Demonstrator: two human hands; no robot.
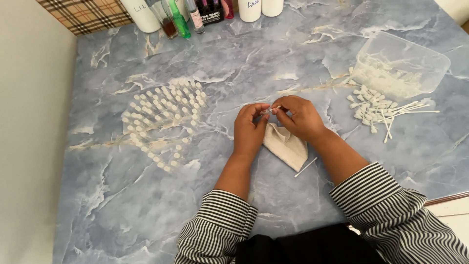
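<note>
1. Left hand (249,128) and right hand (301,117) pinch one small clear vial (266,111) together, frame centre.
2. Beige cloth (286,145) beneath hands.
3. Standing capped vials (163,117), centre-left.

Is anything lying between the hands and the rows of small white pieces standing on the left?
Nothing visible. Bare marble tabletop separates the left hand from the standing pieces. The cloth lies under the right hand.
</note>
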